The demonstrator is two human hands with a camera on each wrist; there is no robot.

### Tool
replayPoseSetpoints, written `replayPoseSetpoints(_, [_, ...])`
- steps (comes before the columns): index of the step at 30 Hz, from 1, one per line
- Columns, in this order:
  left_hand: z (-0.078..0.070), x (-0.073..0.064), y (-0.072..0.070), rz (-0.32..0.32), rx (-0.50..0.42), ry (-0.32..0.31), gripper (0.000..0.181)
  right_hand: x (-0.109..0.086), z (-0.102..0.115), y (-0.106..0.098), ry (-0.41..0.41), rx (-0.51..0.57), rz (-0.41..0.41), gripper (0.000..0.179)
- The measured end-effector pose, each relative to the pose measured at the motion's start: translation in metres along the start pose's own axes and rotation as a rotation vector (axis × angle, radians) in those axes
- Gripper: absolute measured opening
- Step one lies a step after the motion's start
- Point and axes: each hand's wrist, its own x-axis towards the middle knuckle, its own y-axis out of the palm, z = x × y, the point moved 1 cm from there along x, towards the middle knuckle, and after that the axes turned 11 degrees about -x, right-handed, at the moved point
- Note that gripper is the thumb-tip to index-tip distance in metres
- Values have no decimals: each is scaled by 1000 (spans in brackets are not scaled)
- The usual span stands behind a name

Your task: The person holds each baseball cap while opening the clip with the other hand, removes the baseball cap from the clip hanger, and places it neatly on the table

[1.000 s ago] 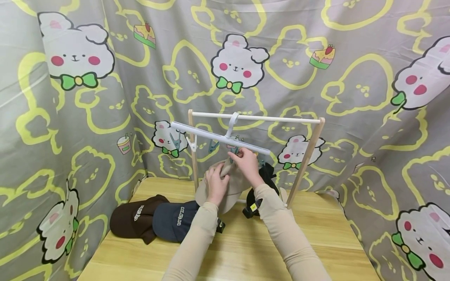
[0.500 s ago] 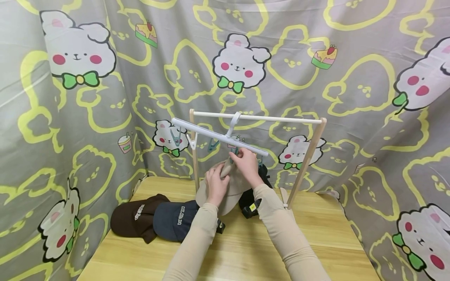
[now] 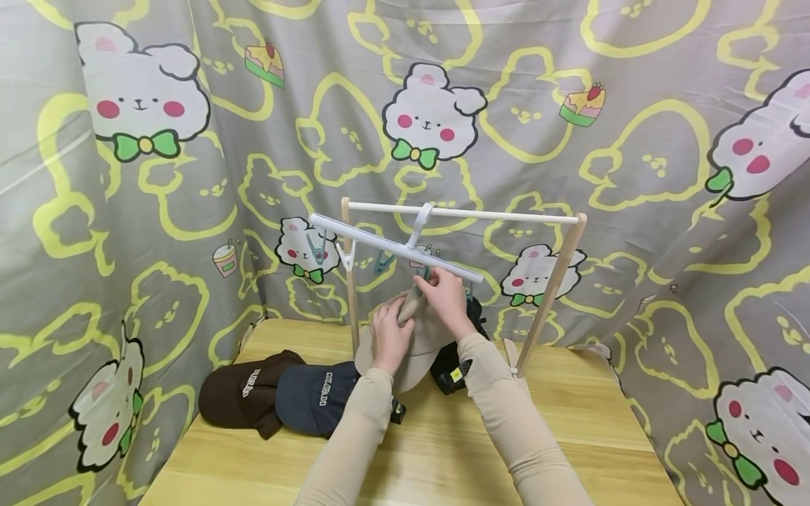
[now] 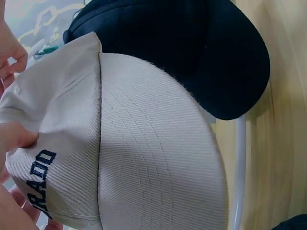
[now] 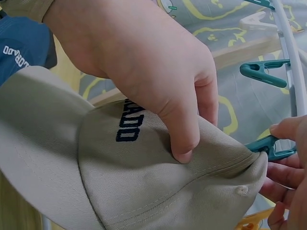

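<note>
A beige cap (image 3: 420, 348) with dark lettering hangs tilted below the pale clip hanger (image 3: 392, 242). My left hand (image 3: 391, 334) grips its crown, thumb on the front near the letters, as the right wrist view shows. With my right hand (image 3: 443, 295) I pinch a teal clip (image 5: 271, 146) on the hanger; the clip's tip is at the crown of the beige cap. Whether the jaws bite the fabric is hard to tell. Behind the beige cap is a black cap (image 4: 168, 43), mostly hidden by my right arm in the head view.
The hanger hooks over the white bar (image 3: 506, 215) of a small wooden-legged rack. Other clips, such as a white clip (image 3: 346, 256), dangle from it. A brown cap (image 3: 230, 397) and a navy cap (image 3: 304, 400) lie overlapping on the wooden table (image 3: 443, 457). Patterned curtains surround it.
The hanger has tilted slightly more, its right end lower, and the black cap has shifted a little left. Both hands stay almost where they were on the beige cap and the clip.
</note>
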Motion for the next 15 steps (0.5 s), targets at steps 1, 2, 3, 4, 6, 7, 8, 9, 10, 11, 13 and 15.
replayPoseSetpoints(1, [0, 0, 0, 2, 1, 0, 44, 0, 0, 0, 1, 5, 1, 34])
replayPoseSetpoints(2, [0, 0, 0, 3, 3, -1, 43, 0, -1, -1, 4, 8, 1, 34])
replayPoseSetpoints(3, [-1, -1, 0, 5, 6, -2, 43, 0, -1, -1, 7, 14, 4, 33])
replayPoseSetpoints(4, [-1, -1, 0, 7, 8, -2, 44, 0, -2, -1, 12, 19, 8, 32])
replayPoseSetpoints(6, [-2, -1, 0, 14, 11, -5, 44, 0, -3, -2, 19, 24, 15, 31])
replayPoseSetpoints(7, [-2, -1, 0, 15, 13, -7, 44, 0, -3, -2, 20, 24, 16, 30])
replayPoseSetpoints(8, [-2, -1, 0, 18, 14, -9, 44, 0, -3, -2, 19, 21, 17, 30])
replayPoseSetpoints(9, [-1, -2, 0, 18, 14, -6, 43, 0, -4, -3, 18, 21, 19, 29])
replayPoseSetpoints(10, [-1, -2, 0, 18, 14, -3, 43, 0, -4, -3, 14, 21, 17, 30])
replayPoseSetpoints(11, [0, -2, 0, 18, 12, -1, 42, 0, -4, -3, 10, 20, 17, 30])
replayPoseSetpoints(13, [1, -3, 1, 14, 9, 8, 41, 0, -4, -3, 5, 24, 18, 31])
replayPoseSetpoints(15, [1, -4, 1, 13, 6, 13, 40, 0, -4, -4, 2, 27, 21, 32])
